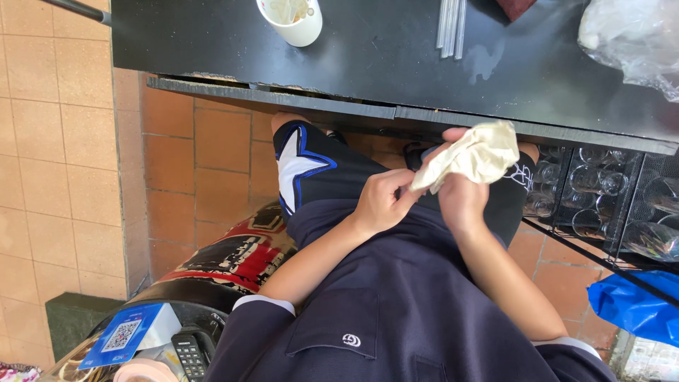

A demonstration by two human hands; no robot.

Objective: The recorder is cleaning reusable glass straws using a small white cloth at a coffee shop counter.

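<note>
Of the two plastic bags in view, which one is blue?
The blue bag is the one low down on the floor side at the right edge; the other, a clear bag, lies up on the black counter.

Daylight falls on a floor of orange-brown tiles (pixel 205 152) beneath a black counter (pixel 396 64), its far surface carrying a white cup (pixel 293 25), clear straws (pixel 451 27) and a crumpled plastic bag (pixel 629 39). At right, a wire rack (pixel 608 205) holds upturned glasses; a blue bag (pixel 633 304) lies near it.
</note>
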